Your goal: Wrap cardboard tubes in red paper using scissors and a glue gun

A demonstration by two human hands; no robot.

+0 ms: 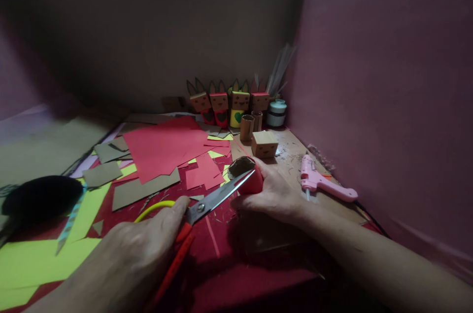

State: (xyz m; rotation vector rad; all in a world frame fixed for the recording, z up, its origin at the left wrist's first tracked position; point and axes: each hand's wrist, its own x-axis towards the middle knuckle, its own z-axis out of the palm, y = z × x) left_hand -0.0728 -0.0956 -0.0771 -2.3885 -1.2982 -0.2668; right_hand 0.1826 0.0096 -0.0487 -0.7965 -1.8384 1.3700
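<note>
My left hand (148, 239) is closed around a pair of scissors (218, 199) with a yellow and a red handle loop. Their blades point up to the right, and the tips lie in front of the tube's rim; whether they touch it I cannot tell. In my right hand (271, 187) is a cardboard tube (253, 182) wrapped in red paper, its open end tilted toward the left. Behind that hand sits a small cardboard box (264, 145) with a drawn face. Two bare cardboard tubes (247, 128) stand just past the box.
A pink glue gun (325, 182) lies at the right near the wall. Several box-headed figures with ears (220, 106) line the back beside a light blue jar (276, 113). Red paper (166, 143), yellow paper (40, 261), cardboard scraps (146, 190) and a pencil (70, 219) cover the left.
</note>
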